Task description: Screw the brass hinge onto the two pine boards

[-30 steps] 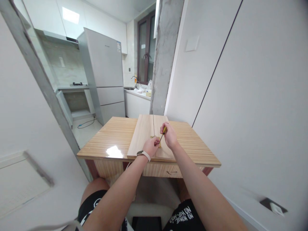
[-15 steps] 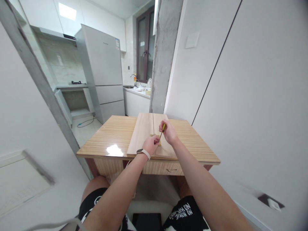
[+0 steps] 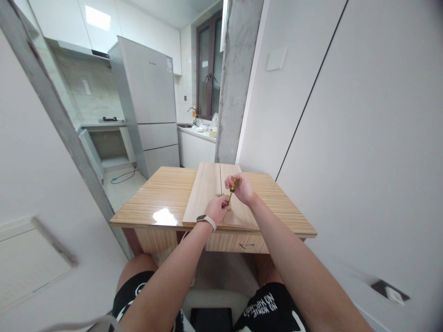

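Observation:
My right hand (image 3: pixel 242 188) is closed around the yellow-and-black handle of a screwdriver (image 3: pixel 233 185), its shaft slanting down to the left. At the tip, the fingers of my left hand (image 3: pixel 217 208) are pinched together; what they hold is too small to make out. Beneath them is a brass-coloured hinge (image 3: pixel 229 207), partly covered by that hand. It lies across the seam between two pale wooden boards (image 3: pixel 202 189), which rest side by side on the desk.
The glossy wood-grain desk (image 3: pixel 145 198) has a drawer (image 3: pixel 249 245) at its front edge, above my knees. A white wall (image 3: pixel 328 138) rises on the right. Behind the desk are a concrete pillar (image 3: pixel 237 83), a fridge (image 3: pixel 148 92) and a kitchen counter (image 3: pixel 197 147).
My right hand has turned a little on the screwdriver, and the handle has shifted slightly left and down. My left hand stays at the hinge.

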`<state>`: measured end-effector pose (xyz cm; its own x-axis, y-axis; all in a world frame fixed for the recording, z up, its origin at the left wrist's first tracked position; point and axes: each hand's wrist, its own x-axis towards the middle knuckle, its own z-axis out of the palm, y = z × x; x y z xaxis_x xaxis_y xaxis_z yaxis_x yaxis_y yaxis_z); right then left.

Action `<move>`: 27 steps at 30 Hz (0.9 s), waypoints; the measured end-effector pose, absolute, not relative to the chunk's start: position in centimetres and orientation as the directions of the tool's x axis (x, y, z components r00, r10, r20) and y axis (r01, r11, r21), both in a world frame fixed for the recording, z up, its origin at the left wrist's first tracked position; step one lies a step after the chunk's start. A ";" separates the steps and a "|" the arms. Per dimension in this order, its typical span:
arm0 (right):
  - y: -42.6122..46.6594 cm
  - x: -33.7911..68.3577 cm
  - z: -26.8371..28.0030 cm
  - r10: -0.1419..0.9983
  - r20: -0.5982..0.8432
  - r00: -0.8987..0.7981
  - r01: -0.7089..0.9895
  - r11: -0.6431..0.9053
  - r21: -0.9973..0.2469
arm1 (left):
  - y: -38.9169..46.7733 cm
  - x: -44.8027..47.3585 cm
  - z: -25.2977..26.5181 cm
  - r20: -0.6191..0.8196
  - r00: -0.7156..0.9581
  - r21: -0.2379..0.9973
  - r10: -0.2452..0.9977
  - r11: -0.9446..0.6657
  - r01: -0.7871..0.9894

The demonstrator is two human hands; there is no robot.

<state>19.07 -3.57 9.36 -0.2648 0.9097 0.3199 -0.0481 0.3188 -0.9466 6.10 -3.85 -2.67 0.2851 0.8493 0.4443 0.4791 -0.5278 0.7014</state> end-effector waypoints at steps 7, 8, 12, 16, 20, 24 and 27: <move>-3.1 20.5 11.8 0.846 0.450 -0.286 0.273 0.522 -0.808 | -3.9 6.0 -2.6 0.432 0.289 0.706 0.854 -0.519 0.482; -3.2 20.8 12.2 0.833 0.469 -0.293 0.340 0.549 -0.763 | -3.9 6.0 -2.6 0.433 0.288 0.706 0.854 -0.520 0.481; -3.5 21.8 13.1 0.806 0.481 -0.345 0.528 0.591 -0.611 | -3.9 6.0 -2.7 0.426 0.278 0.722 0.861 -0.508 0.470; -3.9 22.1 13.6 0.819 0.412 -0.399 0.622 0.572 -0.535 | -3.8 6.1 -2.8 0.413 0.274 0.744 0.868 -0.496 0.448; -4.5 21.7 14.6 0.804 0.404 -0.436 0.768 0.567 -0.299 | -3.7 5.9 -2.7 0.381 0.307 0.788 0.872 -0.480 0.385; -5.3 21.3 15.6 0.837 0.332 -0.435 0.867 0.489 -0.099 | -3.7 5.2 -1.7 0.363 0.348 0.808 0.864 -0.478 0.345; -5.8 21.1 15.8 0.864 0.318 -0.392 0.908 0.418 -0.017 | -4.0 4.4 0.2 0.395 0.283 0.800 0.874 -0.478 0.362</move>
